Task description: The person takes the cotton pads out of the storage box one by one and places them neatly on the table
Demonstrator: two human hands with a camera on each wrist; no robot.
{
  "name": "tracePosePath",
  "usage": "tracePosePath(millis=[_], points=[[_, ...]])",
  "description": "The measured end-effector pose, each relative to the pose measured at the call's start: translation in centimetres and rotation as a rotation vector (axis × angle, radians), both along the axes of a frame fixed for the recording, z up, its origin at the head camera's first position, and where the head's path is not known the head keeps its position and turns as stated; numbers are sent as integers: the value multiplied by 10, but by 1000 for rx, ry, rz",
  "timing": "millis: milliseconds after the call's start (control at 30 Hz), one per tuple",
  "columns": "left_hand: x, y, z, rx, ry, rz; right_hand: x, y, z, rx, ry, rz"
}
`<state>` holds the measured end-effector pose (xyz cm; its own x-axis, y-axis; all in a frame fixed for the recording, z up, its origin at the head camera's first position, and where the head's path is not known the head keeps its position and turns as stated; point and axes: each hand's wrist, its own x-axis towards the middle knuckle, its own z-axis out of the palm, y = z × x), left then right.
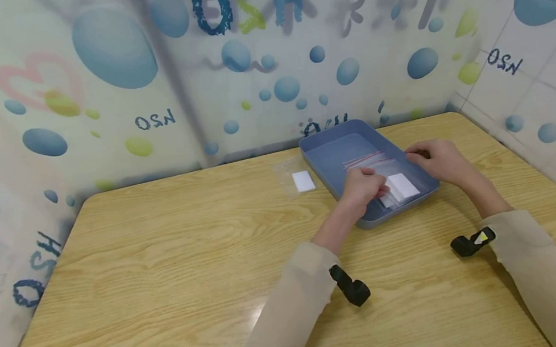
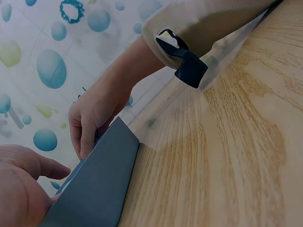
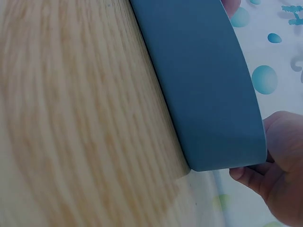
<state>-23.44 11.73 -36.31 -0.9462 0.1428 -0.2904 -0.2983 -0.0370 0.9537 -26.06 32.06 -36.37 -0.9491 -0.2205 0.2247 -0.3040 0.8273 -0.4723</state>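
Observation:
My left hand (image 1: 363, 185) is over the near part of a blue-grey tray (image 1: 325, 134), fingers bent beside clear zip bags (image 1: 366, 160) holding white cards (image 1: 403, 186). Its fingertips are partly hidden, so a pinch on a bag cannot be confirmed. At the tray's right side, my right hand (image 1: 438, 160) grips the rim. In the right wrist view, this right hand (image 3: 286, 165) has fingers against the outside of the tray's end wall (image 3: 203, 94). The left wrist view shows my left hand (image 2: 21, 182) at the tray's edge, thumb extended, other fingers hidden.
Left of the tray, another clear bag with a white card (image 1: 303, 181) lies on the wooden table (image 1: 165, 266). A patterned curtain (image 1: 256, 73) hangs behind the table's far edge. Black straps (image 1: 350, 285) are around both sleeves.

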Motion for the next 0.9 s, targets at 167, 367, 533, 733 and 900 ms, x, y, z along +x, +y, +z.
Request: tracePosePath(millis=[167,367,533,733,900], points=[[-1,6,-4,1,28,33,1,0,1,-2,13,3],[-1,10,-7,-52,81,75,1,-1,1,0,2,3],[1,11,-9,-89,142,92,1,-1,0,-4,-2,3],[2,9,-9,-78,217,100,1,-1,0,-8,21,10],[3,6,-8,-68,260,111,1,0,-1,-6,48,25]])
